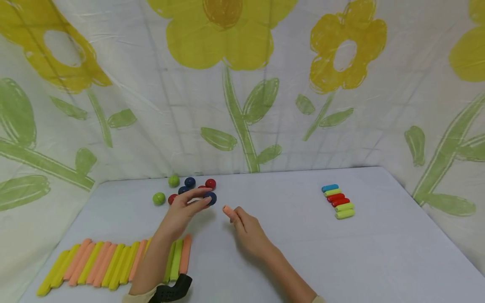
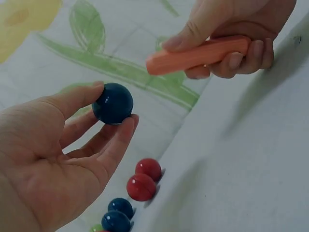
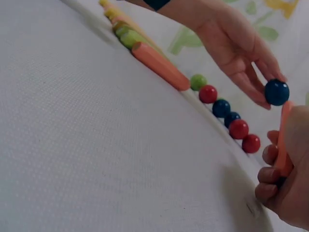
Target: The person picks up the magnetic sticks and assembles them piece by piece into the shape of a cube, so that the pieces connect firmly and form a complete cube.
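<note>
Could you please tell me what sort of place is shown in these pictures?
Probably an indoor play or craft corner, though the wider room is out of view. A flower-patterned sheet hangs behind a pale table bearing a row of colored sticks and several glossy balls.

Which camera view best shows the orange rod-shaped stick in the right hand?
The left wrist view: the orange rod-shaped stick shows most of its length in the right hand. The head view shows only one end; the right wrist view, a narrow strip partly hidden by that hand.
</note>
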A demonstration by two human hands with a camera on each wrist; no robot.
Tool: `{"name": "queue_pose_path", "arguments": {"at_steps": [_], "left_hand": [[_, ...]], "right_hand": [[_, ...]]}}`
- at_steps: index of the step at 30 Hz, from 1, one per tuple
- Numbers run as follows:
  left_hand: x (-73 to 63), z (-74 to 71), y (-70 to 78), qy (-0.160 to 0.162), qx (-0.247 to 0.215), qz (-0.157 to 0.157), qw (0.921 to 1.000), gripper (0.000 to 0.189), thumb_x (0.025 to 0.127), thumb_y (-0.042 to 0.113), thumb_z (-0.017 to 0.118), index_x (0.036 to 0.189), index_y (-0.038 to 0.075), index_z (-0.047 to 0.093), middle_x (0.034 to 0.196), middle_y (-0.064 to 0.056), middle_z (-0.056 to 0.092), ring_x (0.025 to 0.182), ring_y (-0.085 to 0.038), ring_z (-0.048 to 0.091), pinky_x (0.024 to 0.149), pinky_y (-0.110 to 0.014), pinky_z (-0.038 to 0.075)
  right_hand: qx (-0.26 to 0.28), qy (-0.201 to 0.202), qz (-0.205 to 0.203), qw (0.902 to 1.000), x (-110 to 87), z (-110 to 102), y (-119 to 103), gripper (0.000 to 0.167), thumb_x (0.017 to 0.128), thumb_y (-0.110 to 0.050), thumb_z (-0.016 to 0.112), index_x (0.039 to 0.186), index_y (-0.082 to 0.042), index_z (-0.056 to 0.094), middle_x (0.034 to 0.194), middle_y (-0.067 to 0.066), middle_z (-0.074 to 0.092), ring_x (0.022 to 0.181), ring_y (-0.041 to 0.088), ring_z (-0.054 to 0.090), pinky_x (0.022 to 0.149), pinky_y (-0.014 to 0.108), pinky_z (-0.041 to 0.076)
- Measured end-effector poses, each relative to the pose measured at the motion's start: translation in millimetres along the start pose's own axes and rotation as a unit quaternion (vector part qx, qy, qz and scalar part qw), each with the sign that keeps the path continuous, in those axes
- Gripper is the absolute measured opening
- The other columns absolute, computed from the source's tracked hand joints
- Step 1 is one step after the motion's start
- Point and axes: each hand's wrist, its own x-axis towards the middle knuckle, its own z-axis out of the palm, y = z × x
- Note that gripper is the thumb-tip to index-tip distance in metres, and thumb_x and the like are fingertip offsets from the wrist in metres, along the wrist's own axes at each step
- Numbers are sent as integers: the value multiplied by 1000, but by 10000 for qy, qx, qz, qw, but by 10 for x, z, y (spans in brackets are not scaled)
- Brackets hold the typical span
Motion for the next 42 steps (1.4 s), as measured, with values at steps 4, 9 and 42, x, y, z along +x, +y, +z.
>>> {"name": "queue_pose_path", "arguments": {"at_steps": [4,9,42], "left_hand": [[-18,72,54,-175,51,71,9998,43,104,23,70,143,8,64,145,-15,58,122,-28,69,114,-45,50],[-19,186,108,-294,-29,197,9994,45,103,21,70,144,3,63,143,-17,62,123,-29,70,115,-50,48],[313,94,-91,1508,769,-164,9854,48,105,15,66,149,-1,56,147,-24,56,90,-24,74,70,-14,51]], "right_hand": [[-16,-120,49,9999,8,-35,-7,43,114,-45,44,101,-8,63,89,5,64,87,17,60,78,32,50],[56,-97,34,9999,3,-88,-31,41,113,-42,47,100,-8,63,79,3,57,79,16,56,69,28,46],[417,1103,5,9930,87,-689,-57,29,114,-23,49,100,-2,63,68,-2,42,62,7,36,58,23,31]]}}
